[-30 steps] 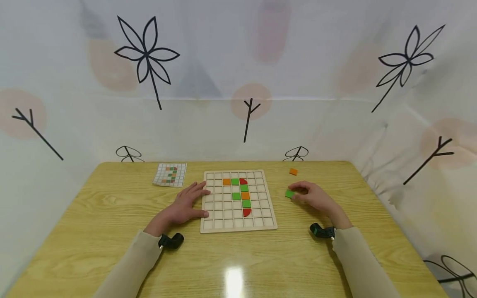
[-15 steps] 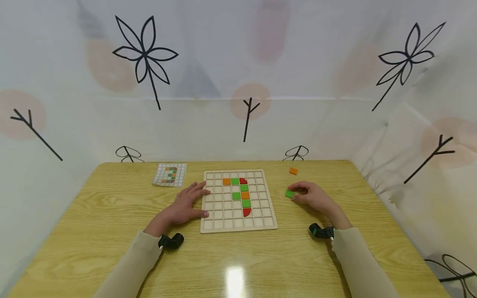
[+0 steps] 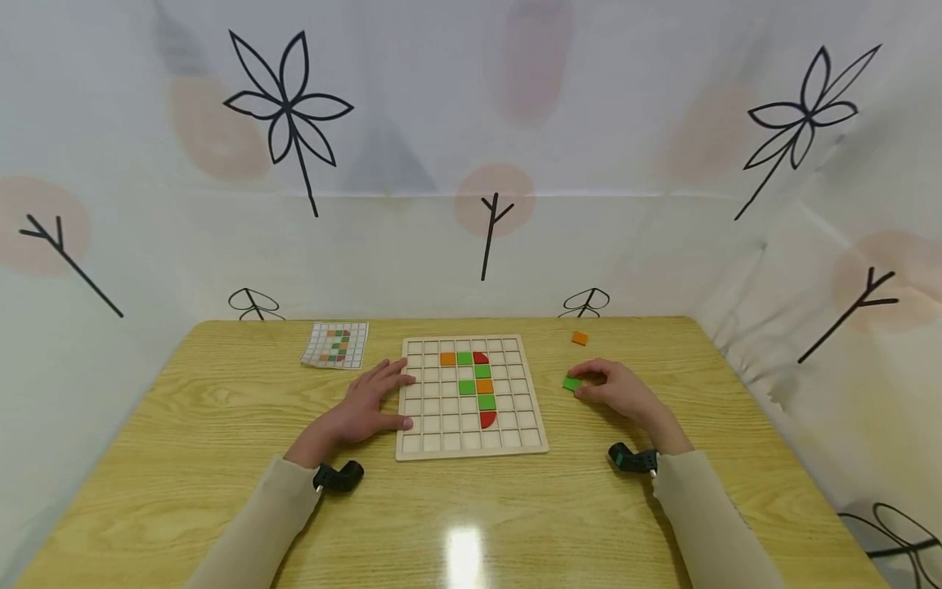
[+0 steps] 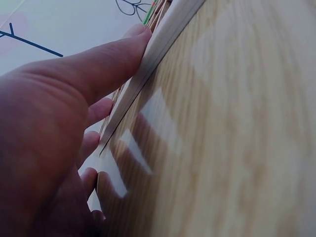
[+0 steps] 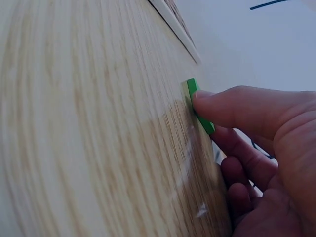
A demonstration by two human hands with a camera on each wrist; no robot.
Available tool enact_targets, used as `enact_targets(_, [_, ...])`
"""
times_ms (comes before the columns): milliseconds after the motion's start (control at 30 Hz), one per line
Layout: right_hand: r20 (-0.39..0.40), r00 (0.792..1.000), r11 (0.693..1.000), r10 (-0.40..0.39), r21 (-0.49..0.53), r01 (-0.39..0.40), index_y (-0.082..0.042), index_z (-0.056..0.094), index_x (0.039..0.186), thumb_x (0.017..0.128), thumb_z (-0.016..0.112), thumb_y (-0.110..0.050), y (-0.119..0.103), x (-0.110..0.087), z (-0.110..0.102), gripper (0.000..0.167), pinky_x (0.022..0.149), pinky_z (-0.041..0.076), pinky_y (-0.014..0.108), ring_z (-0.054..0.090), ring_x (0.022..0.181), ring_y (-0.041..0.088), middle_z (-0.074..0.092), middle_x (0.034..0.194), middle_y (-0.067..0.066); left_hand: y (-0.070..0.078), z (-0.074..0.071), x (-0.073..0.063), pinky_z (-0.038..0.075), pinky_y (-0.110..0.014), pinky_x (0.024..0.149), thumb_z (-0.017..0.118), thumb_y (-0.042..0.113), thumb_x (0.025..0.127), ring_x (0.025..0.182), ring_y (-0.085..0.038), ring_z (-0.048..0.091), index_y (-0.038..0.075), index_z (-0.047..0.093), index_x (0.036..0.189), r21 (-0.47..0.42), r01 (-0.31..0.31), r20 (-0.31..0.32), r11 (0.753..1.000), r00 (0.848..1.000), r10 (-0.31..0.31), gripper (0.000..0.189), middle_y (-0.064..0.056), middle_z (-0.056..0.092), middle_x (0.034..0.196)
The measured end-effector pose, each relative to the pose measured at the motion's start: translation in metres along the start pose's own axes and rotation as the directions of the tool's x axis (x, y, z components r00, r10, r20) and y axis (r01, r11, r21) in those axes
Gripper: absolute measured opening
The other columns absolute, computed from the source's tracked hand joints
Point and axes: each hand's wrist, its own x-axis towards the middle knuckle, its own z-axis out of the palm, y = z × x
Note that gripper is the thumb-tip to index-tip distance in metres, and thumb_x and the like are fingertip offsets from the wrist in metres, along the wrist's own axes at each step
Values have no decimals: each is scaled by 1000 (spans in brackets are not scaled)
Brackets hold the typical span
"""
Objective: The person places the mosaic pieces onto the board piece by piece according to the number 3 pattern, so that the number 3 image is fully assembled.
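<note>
A light wooden grid board [image 3: 434, 442] lies in the middle of the table, with green and orange square tiles and two red quarter-round tiles set in its cells. My left hand [image 3: 361, 411] rests at the board's left edge, fingers spread and thumb lying on the rim; the left wrist view has the thumb [image 4: 113, 61] against the frame. To the right of the board, my right hand [image 3: 618, 388] pinches a green square tile [image 3: 571, 383] between thumb and index finger. Close to the table surface, that green tile [image 5: 191, 87] shows edge-on in the right wrist view.
An orange tile [image 3: 580, 338] lies beyond my right hand near the table's back edge. At the back left is a paper card [image 3: 312, 353] printed with a grid and coloured pattern. A patterned white cloth [image 3: 471, 245] hangs behind the table [image 3: 221, 409].
</note>
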Motion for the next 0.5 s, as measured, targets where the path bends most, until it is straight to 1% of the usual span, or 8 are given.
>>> enact_targets(100, [3, 1000, 1000, 6, 2, -6, 9, 61, 125, 93, 68, -3, -3, -2, 0, 35, 88, 47, 38, 56, 104, 31, 57, 126, 27, 0, 0, 0, 7, -67, 111, 75, 39, 89, 151, -37, 5, 12, 50, 144, 0, -3, -2, 1000, 1000, 3, 66, -10, 19, 165])
enact_targets(233, [-10, 1000, 1000, -5, -2, 5, 5, 63, 126, 92, 70, -7, 15, 6, 2, 36, 88, 45, 40, 55, 105, 29, 57, 128, 24, 1, 0, 0, 6, -67, 111, 75, 38, 90, 151, -38, 6, 12, 50, 144, -1, -7, -3, 1000, 1000, 7, 65, -11, 20, 164])
enact_targets(367, [-25, 1000, 1000, -3, -15, 2, 1, 64, 127, 91, 73, -13, 34, 13, 4, 40, 86, 48, 35, 56, 104, 25, 59, 128, 20, 0, 0, -1, 6, -66, 112, 74, 38, 90, 151, -38, 6, 11, 50, 144, -3, -11, -4, 1000, 1000, 11, 66, -10, 19, 164])
enact_targets(500, [-34, 999, 1000, 5, -18, -6, 0, 65, 127, 89, 76, -16, 39, 17, 5, 43, 83, 50, 32, 58, 102, 24, 62, 122, 17, 0, 0, -1, 6, -66, 112, 74, 38, 90, 150, -38, 6, 11, 50, 145, -7, -15, -8, 1000, 1000, 15, 66, -11, 20, 164])
